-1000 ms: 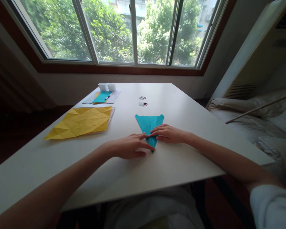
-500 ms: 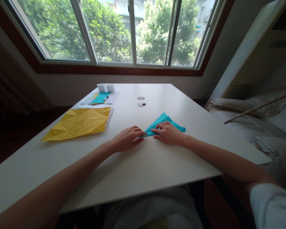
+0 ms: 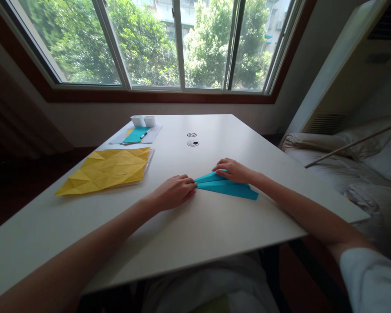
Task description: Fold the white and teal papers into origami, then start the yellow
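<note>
Two bare hands are resting on one white table (image 3: 215, 226): the left hand (image 3: 173, 191) and the right hand (image 3: 233, 170). One folded blue paper (image 3: 226, 186) is lying between them, under their fingertips. One creased yellow sheet (image 3: 107, 168) is lying left of the hands. Beyond it, two small white boxes (image 3: 143, 120) are sitting beside one pen (image 3: 144, 134). Two round discs (image 3: 192, 139) are lying beyond the hands.

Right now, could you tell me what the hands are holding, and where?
Both press the blue paper flat: left hand at its tip, right hand on its upper edge.
</note>
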A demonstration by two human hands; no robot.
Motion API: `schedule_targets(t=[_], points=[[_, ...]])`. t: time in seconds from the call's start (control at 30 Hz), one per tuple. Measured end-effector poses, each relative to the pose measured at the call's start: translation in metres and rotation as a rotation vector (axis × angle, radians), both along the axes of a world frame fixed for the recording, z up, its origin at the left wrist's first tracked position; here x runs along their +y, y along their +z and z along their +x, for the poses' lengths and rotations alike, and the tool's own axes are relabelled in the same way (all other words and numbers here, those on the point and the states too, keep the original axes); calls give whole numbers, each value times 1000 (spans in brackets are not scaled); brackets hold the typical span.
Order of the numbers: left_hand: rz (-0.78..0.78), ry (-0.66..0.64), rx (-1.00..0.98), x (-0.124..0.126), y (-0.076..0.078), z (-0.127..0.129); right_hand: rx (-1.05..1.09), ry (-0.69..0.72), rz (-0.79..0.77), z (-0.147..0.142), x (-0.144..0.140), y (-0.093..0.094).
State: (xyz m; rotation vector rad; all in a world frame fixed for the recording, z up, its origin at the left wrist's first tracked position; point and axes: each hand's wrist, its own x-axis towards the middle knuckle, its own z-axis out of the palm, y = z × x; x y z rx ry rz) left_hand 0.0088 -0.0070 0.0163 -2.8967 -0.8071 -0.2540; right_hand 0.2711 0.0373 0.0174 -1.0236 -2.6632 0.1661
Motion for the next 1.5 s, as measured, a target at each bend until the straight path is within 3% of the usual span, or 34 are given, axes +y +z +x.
schedule_targets(t=[0.2,0.37,0.63,0.87,0.97,1.13,1.23,1.33,1.5], points=[[64,36,102,-9,2,5,-108,-107,-74,11,16,-7],[80,61,116,-14,0,9,-192,-158,-116,6,16,0],[53,36,100,-17,-2,14,-274,-141,-265,5,24,11],[27,1,82,-20,1,15,-270,-146,-295,4,24,16],[8,7,85,-23,3,17,-268,-88,-180,0,18,23],[36,76,94,-27,2,20,-297,-4,207,-9,4,31],[57,157,79,-28,-1,21,-321,-13,357,-17,-9,28],[67,238,49,-29,-3,21,-337,-58,418,-25,-19,18],[69,309,-1,-25,-2,19,-339,-112,352,-31,-25,2]])
